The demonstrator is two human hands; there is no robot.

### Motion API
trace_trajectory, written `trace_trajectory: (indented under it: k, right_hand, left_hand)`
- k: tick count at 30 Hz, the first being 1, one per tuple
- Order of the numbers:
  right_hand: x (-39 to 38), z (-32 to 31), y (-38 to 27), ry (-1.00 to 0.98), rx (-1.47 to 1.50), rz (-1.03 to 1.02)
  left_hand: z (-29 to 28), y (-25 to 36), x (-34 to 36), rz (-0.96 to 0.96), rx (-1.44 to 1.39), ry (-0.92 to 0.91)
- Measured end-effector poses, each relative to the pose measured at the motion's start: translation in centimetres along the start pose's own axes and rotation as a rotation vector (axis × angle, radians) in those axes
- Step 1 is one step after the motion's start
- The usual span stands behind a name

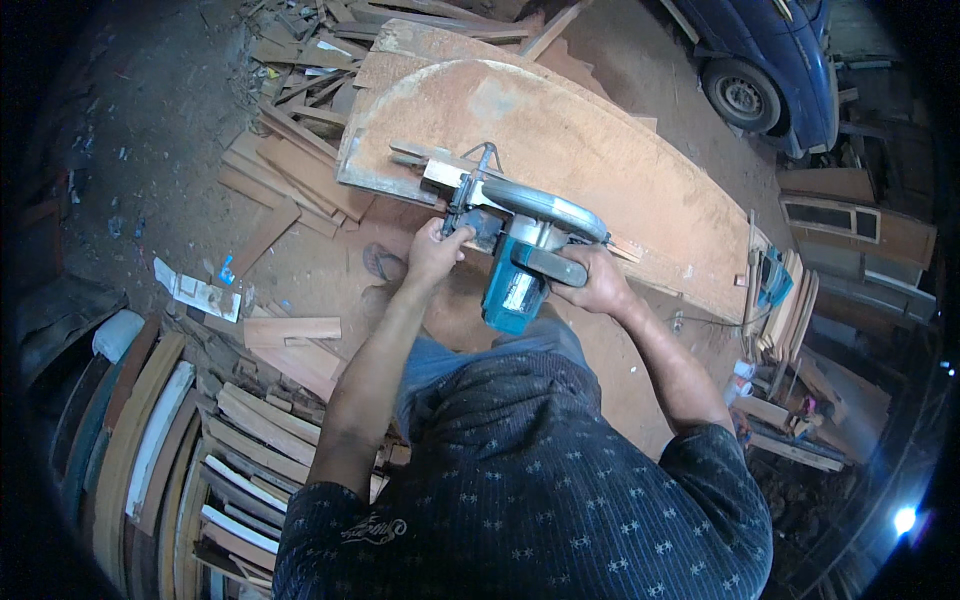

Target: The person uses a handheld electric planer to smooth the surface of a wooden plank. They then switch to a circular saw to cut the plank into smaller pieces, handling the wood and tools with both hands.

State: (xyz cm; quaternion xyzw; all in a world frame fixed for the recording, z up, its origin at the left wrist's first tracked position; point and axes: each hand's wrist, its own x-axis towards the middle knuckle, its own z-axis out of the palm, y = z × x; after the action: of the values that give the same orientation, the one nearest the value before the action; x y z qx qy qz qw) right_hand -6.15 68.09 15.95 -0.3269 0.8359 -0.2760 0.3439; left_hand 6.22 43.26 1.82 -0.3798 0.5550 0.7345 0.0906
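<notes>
A teal circular saw (520, 265) with a silver blade guard rests at the near edge of a large reddish wooden board (600, 150) with a rounded left end. My right hand (592, 283) is wrapped around the saw's grey rear handle. My left hand (436, 250) grips the dark front knob by the saw's base plate. A narrow strip of wood (420, 155) lies under the front of the base plate, pointing left across the board.
Piles of wood offcuts (290, 160) lie to the left and behind the board. Curved wooden frames (150, 440) are stacked at lower left. A blue car (780, 60) stands at upper right. Panelled door pieces (850, 225) and another teal tool (772, 280) sit at right.
</notes>
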Motion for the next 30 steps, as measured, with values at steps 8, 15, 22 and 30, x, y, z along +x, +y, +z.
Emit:
trace_trajectory:
  k: [8, 15, 22, 30]
  right_hand:
    - [1.0, 0.8, -1.5, 0.004, 0.004, -0.022]
    - [2.0, 1.3, -2.7, 0.019, 0.030, -0.051]
    - [3.1, 1.8, -3.2, 0.032, 0.027, -0.118]
    - [4.4, 2.6, -4.3, 0.028, 0.036, -0.143]
  left_hand:
    - [-1.9, 0.3, 0.2, 0.029, -0.006, -0.006]
    - [-3.3, 1.0, 0.2, 0.011, -0.046, 0.003]
    - [-4.5, 2.4, -0.2, 0.000, 0.017, 0.028]
    - [-6.5, 2.3, 0.3, 0.002, -0.034, 0.018]
